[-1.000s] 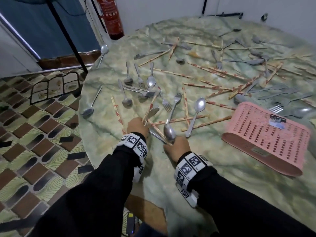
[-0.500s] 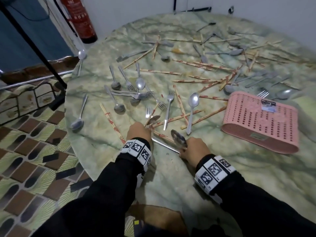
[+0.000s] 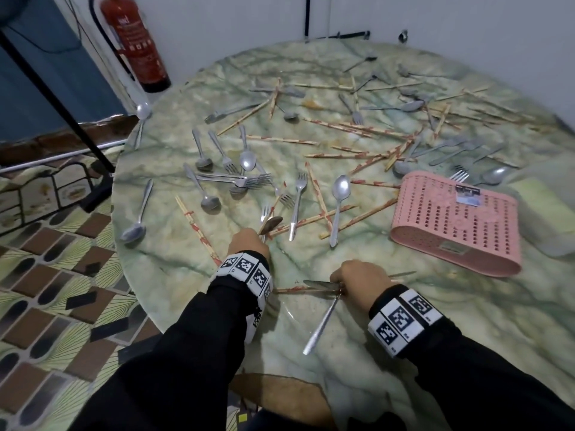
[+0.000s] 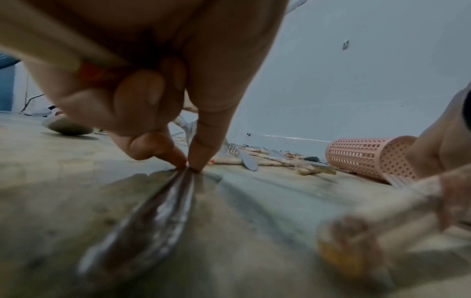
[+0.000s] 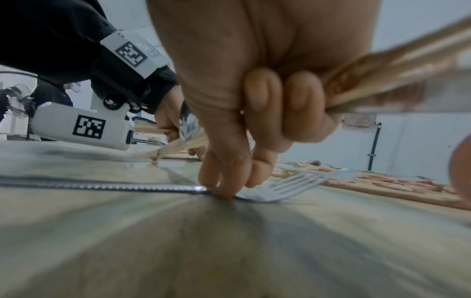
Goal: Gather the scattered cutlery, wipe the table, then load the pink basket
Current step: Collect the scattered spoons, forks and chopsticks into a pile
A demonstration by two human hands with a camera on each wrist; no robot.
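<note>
Both hands were full: left hand [image 3: 249, 242] pinched a spoon [image 4: 142, 217], right hand [image 3: 357, 275] clutched chopsticks [image 5: 397, 80], pinning a fork [image 5: 275, 191] to lift.

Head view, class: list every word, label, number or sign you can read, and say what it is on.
Red fire extinguisher: white lettering, too blurred to read.
Pink perforated plastic basket: small sticker, print too small to read.
White wrist bands: black square marker codes, no words.
Nothing else bears text.

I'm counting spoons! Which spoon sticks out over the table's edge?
The spoon at the far left rim, near the red fire extinguisher. Its bowl pokes past the table; other spoons lie fully on top.
</note>
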